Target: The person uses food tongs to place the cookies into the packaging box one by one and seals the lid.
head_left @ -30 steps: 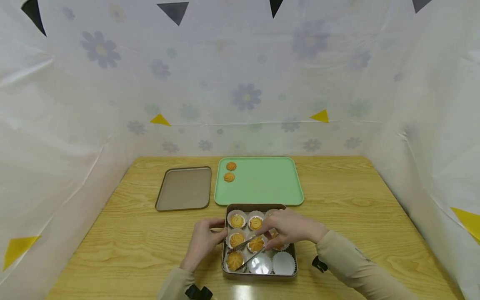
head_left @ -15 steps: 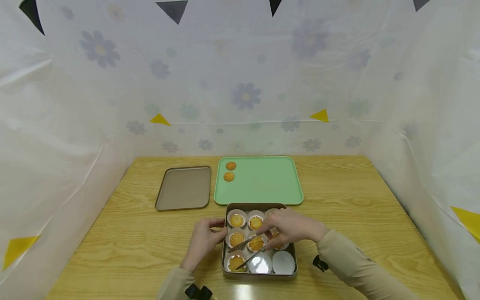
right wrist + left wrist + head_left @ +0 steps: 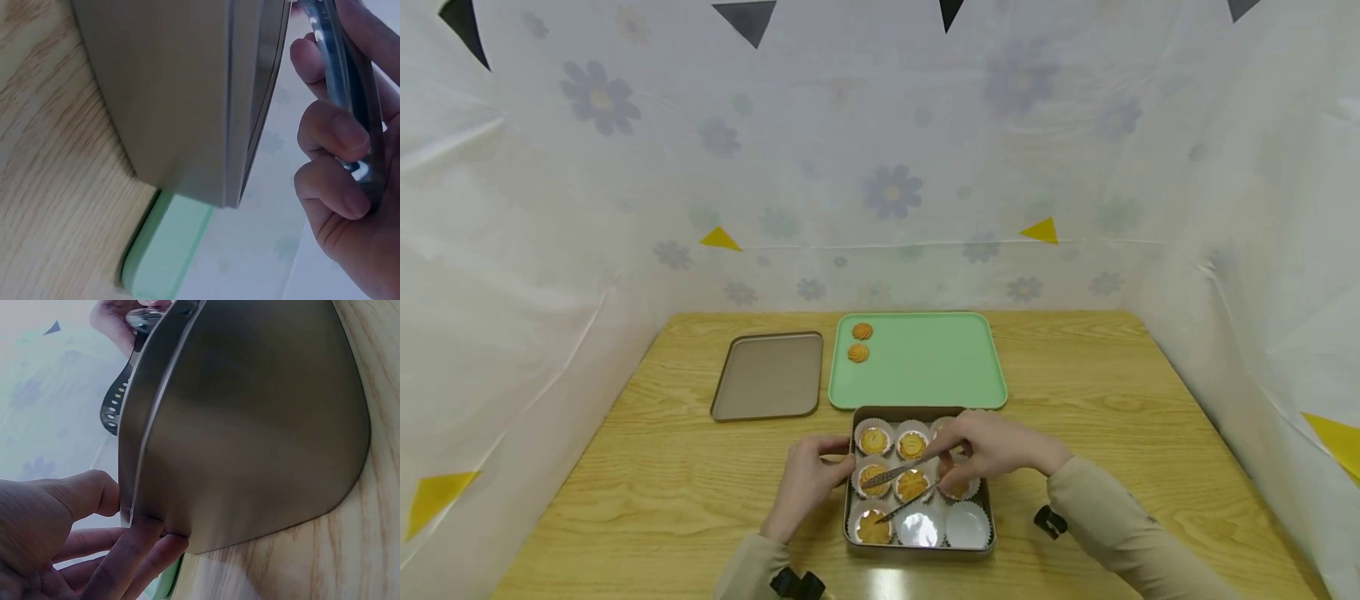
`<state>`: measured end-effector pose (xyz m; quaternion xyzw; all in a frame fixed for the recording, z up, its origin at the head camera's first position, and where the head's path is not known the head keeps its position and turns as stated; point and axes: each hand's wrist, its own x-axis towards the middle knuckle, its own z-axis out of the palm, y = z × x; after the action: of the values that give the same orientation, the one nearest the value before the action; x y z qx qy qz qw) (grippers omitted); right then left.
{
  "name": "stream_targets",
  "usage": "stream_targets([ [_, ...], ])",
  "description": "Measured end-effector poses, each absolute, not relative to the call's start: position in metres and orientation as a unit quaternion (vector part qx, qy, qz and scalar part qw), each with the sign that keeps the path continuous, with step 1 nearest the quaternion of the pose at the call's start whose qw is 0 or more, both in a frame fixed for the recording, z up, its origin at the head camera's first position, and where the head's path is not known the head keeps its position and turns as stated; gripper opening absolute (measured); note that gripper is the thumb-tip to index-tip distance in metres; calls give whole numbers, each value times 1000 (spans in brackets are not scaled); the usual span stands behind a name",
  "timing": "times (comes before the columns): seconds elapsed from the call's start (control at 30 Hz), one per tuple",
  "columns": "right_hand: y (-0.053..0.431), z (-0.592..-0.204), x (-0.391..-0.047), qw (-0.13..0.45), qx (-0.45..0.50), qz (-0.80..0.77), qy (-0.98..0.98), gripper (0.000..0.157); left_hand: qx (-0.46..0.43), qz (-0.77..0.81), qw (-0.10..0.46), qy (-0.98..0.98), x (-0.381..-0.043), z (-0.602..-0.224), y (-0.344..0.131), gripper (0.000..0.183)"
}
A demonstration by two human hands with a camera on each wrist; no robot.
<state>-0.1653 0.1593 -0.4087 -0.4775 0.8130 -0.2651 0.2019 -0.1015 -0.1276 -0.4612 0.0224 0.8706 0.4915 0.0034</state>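
In the head view a metal baking tin (image 3: 917, 553) holds rows of white paper cups, most with a golden cookie in them. My left hand (image 3: 808, 483) grips the tin's left side; in the left wrist view its thumb is at the rim and its fingers touch the outer wall. My right hand (image 3: 1000, 450) holds metal tongs (image 3: 917, 462) over the tin, their two arms spread apart. One tong tip is at the front-left cookie (image 3: 869, 528), the other above the middle-left cookie (image 3: 876, 492). In the right wrist view, curled fingers wrap the tongs' handle (image 3: 340, 69).
Behind the tin lies a green tray (image 3: 925, 358) with two swirled cookies (image 3: 858, 353) at its left. A brown square tray (image 3: 767, 379) lies to its left. At the tin's front, the middle cup (image 3: 919, 527) and right cup (image 3: 967, 527) have no cookie.
The tongs have let go of the front-left cookie, which now sits in its cup. Their arms have spread and lifted slightly, with my right hand shifting a little right. My left hand stays put.
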Motion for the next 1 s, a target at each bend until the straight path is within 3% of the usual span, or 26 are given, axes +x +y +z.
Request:
stream_targets([
  [0.2,171,-413,-175,220,-465,-337,789,39,21,492,5,870,-101,-461,-128,34],
  [0.43,175,-414,-194,150,-423,-356,819,42,21,496,7,868,-101,-461,-128,34],
  [0.7,163,-404,-217,120,-302,-312,893,50,28,494,4,869,-102,-463,-129,34],
  [1.0,130,-392,-245,146,-229,-234,933,53,25,510,16,860,-101,-461,-128,35],
])
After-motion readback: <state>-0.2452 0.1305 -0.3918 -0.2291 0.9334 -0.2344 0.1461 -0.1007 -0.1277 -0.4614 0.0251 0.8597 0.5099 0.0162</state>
